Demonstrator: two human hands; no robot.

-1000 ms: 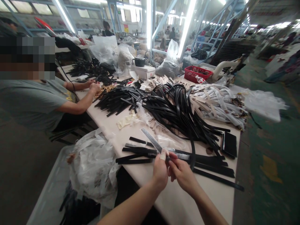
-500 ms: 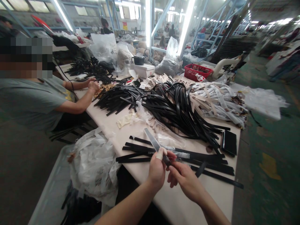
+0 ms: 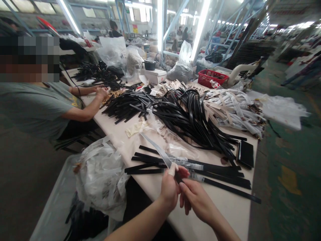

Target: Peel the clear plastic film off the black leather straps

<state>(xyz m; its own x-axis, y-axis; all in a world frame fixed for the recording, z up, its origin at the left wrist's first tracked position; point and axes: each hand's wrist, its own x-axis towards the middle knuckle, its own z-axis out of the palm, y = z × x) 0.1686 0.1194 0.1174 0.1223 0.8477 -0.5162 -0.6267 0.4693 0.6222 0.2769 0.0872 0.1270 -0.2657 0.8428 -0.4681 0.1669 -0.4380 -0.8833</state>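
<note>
My left hand (image 3: 170, 187) is closed around a dark strap (image 3: 162, 154), whose shiny greyish free end sticks out up and to the left. A pale wrap covers part of a finger on this hand. Close beside it, my right hand (image 3: 198, 197) pinches the same strap at its lower dark part; the exact grip is partly hidden by the fingers. Beneath and beyond the hands lie several black straps (image 3: 225, 186) side by side on the table (image 3: 185, 221), some wrapped in clear plastic (image 3: 193, 164) around their middles.
A large heap of black straps (image 3: 193, 113) lies beyond, beside plastic-wrapped pale straps (image 3: 238, 110). A black phone-like object (image 3: 245, 154) rests near the right edge. A red basket (image 3: 212, 78) stands behind. At left, a co-worker (image 3: 50, 103) handles small gold pieces; a plastic bag (image 3: 100, 177) fills a bin.
The strap's free end now reaches farther up and left and looks longer and more curved. Its dark tail below my right hand no longer shows. Both hands stay close together.
</note>
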